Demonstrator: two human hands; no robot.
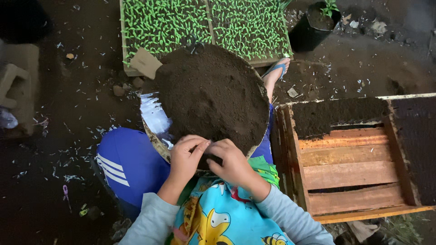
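Seated person holds a round shallow basin heaped with dark soil (211, 97) on the lap. Left hand (185, 159) and right hand (232, 162) meet at the near rim, fingers curled shut on a pinch of soil; any container beneath them cannot be made out. Slatted wooden crate (349, 172), partly soil-lined, stands just right. Risk: the heaped basin could tip off the knees, spilling soil towards the green seedling trays (204, 27) beyond.

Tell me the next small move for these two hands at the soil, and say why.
Probably lift out the pinch of soil. The left hand and right hand meet at the near edge of the soil heap in the round basin, fingertips pressed together, and the wooden crate alongside is only partly filled.
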